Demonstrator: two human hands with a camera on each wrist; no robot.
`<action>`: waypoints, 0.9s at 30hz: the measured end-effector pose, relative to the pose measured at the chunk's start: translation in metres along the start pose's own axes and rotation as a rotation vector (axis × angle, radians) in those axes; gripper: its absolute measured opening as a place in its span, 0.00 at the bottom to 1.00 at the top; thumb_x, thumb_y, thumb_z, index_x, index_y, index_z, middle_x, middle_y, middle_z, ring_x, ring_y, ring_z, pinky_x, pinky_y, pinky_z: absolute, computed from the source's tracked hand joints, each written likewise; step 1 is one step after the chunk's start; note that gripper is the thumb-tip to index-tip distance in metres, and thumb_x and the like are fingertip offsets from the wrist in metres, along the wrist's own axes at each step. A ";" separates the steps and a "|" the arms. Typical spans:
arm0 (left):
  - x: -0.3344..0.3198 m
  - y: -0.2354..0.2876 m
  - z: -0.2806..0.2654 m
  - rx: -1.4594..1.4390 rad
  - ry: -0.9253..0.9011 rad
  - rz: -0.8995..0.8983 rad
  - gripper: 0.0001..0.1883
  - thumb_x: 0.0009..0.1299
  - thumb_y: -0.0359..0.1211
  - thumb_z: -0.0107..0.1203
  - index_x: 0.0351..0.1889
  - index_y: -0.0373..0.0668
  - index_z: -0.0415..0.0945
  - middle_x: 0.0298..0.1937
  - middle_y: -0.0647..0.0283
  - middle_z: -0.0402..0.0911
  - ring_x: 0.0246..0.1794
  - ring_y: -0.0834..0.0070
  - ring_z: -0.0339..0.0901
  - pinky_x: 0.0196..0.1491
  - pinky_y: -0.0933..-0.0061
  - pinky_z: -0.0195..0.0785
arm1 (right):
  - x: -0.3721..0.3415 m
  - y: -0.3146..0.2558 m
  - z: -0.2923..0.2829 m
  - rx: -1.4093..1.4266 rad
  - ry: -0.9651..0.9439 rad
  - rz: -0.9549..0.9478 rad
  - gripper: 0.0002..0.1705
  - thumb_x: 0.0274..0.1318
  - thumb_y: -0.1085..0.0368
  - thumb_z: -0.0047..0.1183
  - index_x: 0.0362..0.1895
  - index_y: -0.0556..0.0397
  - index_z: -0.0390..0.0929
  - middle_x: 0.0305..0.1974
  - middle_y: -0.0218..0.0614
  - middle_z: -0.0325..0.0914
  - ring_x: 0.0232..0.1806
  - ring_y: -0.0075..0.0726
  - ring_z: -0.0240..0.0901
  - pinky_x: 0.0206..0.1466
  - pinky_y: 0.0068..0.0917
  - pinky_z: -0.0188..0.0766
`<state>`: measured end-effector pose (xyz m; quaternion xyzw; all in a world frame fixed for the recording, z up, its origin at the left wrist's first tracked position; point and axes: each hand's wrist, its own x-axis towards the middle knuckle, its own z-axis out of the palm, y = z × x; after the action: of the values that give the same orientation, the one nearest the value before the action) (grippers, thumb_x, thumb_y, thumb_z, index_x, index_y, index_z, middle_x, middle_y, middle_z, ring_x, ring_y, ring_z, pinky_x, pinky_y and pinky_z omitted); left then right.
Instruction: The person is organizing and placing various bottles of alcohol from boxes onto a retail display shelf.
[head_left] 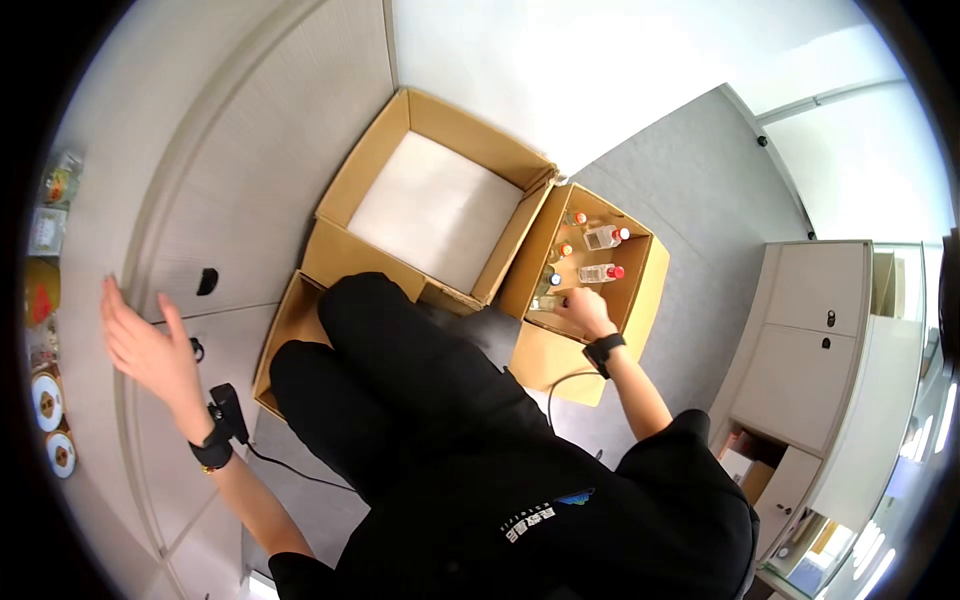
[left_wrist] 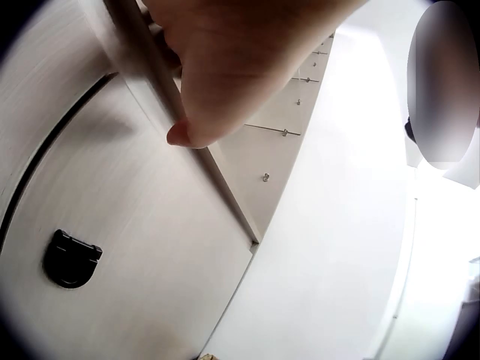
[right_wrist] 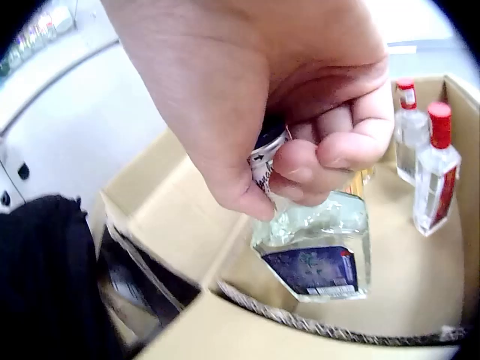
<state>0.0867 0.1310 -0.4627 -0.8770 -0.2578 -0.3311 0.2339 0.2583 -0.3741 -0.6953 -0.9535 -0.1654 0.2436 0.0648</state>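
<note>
My right hand (head_left: 588, 312) reaches into the smaller cardboard box (head_left: 636, 290). In the right wrist view its thumb and curled fingers grip the dark-capped neck of a clear glass bottle (right_wrist: 311, 259) with a blue label, which tilts inside the box. Two clear bottles with red caps, a nearer one (right_wrist: 436, 176) and a farther one (right_wrist: 410, 139), stand beyond it. Off to the left, my left hand (head_left: 150, 345) is at the pale cabinet's top edge (left_wrist: 217, 176), its fingers straight in the head view. In the left wrist view, the thumb lies along that edge.
A larger open cardboard box (head_left: 340, 190) with a white bottom stands against the wall beside the bottle box. Jars and round-lidded containers (head_left: 47, 400) line the counter at far left. Black finger pulls (head_left: 207, 281) mark the cabinet doors. A low white cabinet (head_left: 795, 370) is at right.
</note>
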 end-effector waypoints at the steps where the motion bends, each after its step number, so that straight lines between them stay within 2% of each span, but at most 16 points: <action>1: -0.001 0.001 0.000 -0.001 0.022 0.007 0.29 0.65 0.41 0.49 0.64 0.43 0.58 0.62 0.60 0.64 0.61 0.64 0.61 0.60 0.61 0.50 | -0.007 -0.004 -0.017 0.047 0.043 0.027 0.16 0.40 0.52 0.56 0.36 0.41 0.83 0.26 0.42 0.79 0.30 0.46 0.77 0.36 0.39 0.74; 2: 0.000 0.002 0.000 0.019 0.011 -0.001 0.31 0.65 0.42 0.50 0.64 0.43 0.57 0.62 0.60 0.63 0.62 0.64 0.61 0.61 0.61 0.49 | -0.014 -0.015 -0.043 0.015 0.014 0.086 0.17 0.39 0.50 0.57 0.35 0.42 0.83 0.26 0.42 0.79 0.29 0.45 0.77 0.35 0.38 0.74; 5: 0.003 0.011 -0.007 0.016 -0.006 -0.028 0.34 0.63 0.43 0.51 0.65 0.41 0.55 0.63 0.58 0.61 0.64 0.62 0.57 0.62 0.59 0.47 | -0.039 -0.037 -0.100 0.203 0.275 0.013 0.15 0.39 0.55 0.57 0.31 0.49 0.83 0.22 0.44 0.78 0.25 0.44 0.77 0.32 0.34 0.73; 7: 0.004 0.015 -0.009 -0.028 -0.009 -0.063 0.34 0.64 0.44 0.51 0.66 0.42 0.53 0.64 0.57 0.60 0.66 0.62 0.53 0.64 0.61 0.44 | -0.053 -0.062 -0.145 0.371 0.306 0.011 0.14 0.39 0.57 0.56 0.29 0.53 0.82 0.19 0.45 0.75 0.22 0.43 0.76 0.29 0.31 0.71; 9: 0.009 0.021 -0.015 -0.046 -0.038 -0.090 0.32 0.65 0.42 0.50 0.65 0.40 0.54 0.64 0.55 0.59 0.68 0.59 0.49 0.65 0.58 0.42 | -0.065 -0.094 -0.184 0.453 0.445 -0.153 0.14 0.42 0.59 0.55 0.31 0.56 0.82 0.17 0.43 0.74 0.19 0.33 0.74 0.27 0.26 0.69; 11: 0.017 0.034 -0.032 -0.589 -0.102 -0.037 0.30 0.66 0.39 0.50 0.63 0.38 0.56 0.64 0.54 0.60 0.67 0.59 0.51 0.66 0.58 0.42 | -0.074 -0.130 -0.217 0.624 0.419 -0.161 0.15 0.43 0.59 0.55 0.32 0.57 0.82 0.17 0.41 0.75 0.19 0.26 0.72 0.27 0.24 0.68; 13: 0.023 0.066 -0.068 -1.128 -0.411 -0.129 0.27 0.66 0.35 0.50 0.62 0.36 0.58 0.64 0.54 0.60 0.65 0.60 0.56 0.66 0.59 0.45 | -0.080 -0.167 -0.247 0.692 0.393 -0.262 0.16 0.44 0.58 0.55 0.31 0.59 0.81 0.17 0.37 0.75 0.19 0.20 0.69 0.26 0.22 0.66; 14: 0.027 0.076 -0.078 -1.210 -0.537 0.028 0.28 0.65 0.34 0.52 0.62 0.37 0.58 0.63 0.54 0.61 0.64 0.62 0.59 0.65 0.62 0.49 | -0.083 -0.186 -0.260 0.755 0.339 -0.305 0.16 0.45 0.59 0.54 0.31 0.60 0.81 0.16 0.36 0.75 0.19 0.19 0.67 0.26 0.21 0.66; 15: 0.024 0.090 -0.083 -1.449 -0.649 0.048 0.29 0.63 0.33 0.54 0.62 0.38 0.58 0.63 0.54 0.62 0.63 0.63 0.61 0.63 0.63 0.52 | -0.083 -0.202 -0.266 0.815 0.280 -0.352 0.16 0.45 0.59 0.54 0.30 0.61 0.81 0.16 0.35 0.75 0.19 0.18 0.66 0.25 0.20 0.65; 17: 0.021 0.108 -0.085 -1.616 -0.739 0.117 0.30 0.62 0.33 0.56 0.61 0.38 0.59 0.63 0.53 0.62 0.61 0.62 0.63 0.62 0.64 0.55 | -0.078 -0.230 -0.271 0.821 0.309 -0.539 0.15 0.45 0.60 0.56 0.28 0.61 0.81 0.13 0.29 0.71 0.17 0.16 0.63 0.22 0.19 0.62; 19: 0.015 0.117 -0.079 -1.656 -0.702 0.113 0.32 0.62 0.40 0.58 0.60 0.35 0.58 0.54 0.49 0.71 0.51 0.57 0.72 0.52 0.65 0.64 | -0.078 -0.256 -0.279 0.829 0.177 -0.588 0.13 0.45 0.61 0.57 0.26 0.60 0.81 0.12 0.27 0.68 0.16 0.15 0.60 0.20 0.19 0.58; 20: 0.016 0.114 -0.079 -1.601 -0.756 0.122 0.31 0.62 0.41 0.58 0.58 0.34 0.59 0.51 0.48 0.73 0.50 0.57 0.73 0.51 0.65 0.65 | -0.081 -0.266 -0.284 0.773 0.098 -0.641 0.13 0.49 0.63 0.51 0.32 0.60 0.81 0.14 0.24 0.70 0.15 0.13 0.58 0.21 0.16 0.57; 23: 0.007 0.101 -0.079 -1.510 -0.774 0.075 0.26 0.64 0.42 0.56 0.53 0.33 0.63 0.44 0.49 0.76 0.44 0.59 0.76 0.46 0.65 0.67 | -0.078 -0.293 -0.279 0.901 0.004 -0.700 0.13 0.53 0.62 0.50 0.31 0.61 0.81 0.12 0.22 0.65 0.13 0.13 0.53 0.20 0.16 0.55; 25: -0.002 0.095 -0.077 -1.680 -0.655 -0.021 0.25 0.66 0.41 0.54 0.53 0.32 0.63 0.44 0.51 0.76 0.39 0.63 0.77 0.42 0.63 0.67 | -0.074 -0.301 -0.275 1.030 -0.112 -0.808 0.18 0.58 0.63 0.46 0.45 0.66 0.74 0.11 0.20 0.59 0.14 0.13 0.52 0.23 0.15 0.54; 26: -0.010 0.094 -0.068 -1.744 -0.607 -0.018 0.24 0.68 0.41 0.51 0.54 0.34 0.62 0.42 0.57 0.76 0.34 0.71 0.76 0.35 0.68 0.70 | -0.072 -0.302 -0.270 1.006 -0.091 -0.776 0.19 0.58 0.62 0.48 0.49 0.64 0.72 0.12 0.20 0.60 0.15 0.13 0.53 0.22 0.15 0.53; 27: -0.011 0.089 -0.072 -1.731 -0.599 -0.024 0.24 0.68 0.41 0.51 0.54 0.34 0.62 0.42 0.57 0.76 0.34 0.71 0.76 0.35 0.68 0.70 | -0.068 -0.301 -0.265 0.979 -0.064 -0.744 0.22 0.58 0.61 0.50 0.53 0.62 0.70 0.14 0.19 0.62 0.16 0.13 0.55 0.21 0.15 0.53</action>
<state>0.1009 0.0187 -0.4435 -0.7925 0.0213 -0.1699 -0.5853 0.2457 -0.1271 -0.3725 -0.6838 -0.3579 0.2806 0.5706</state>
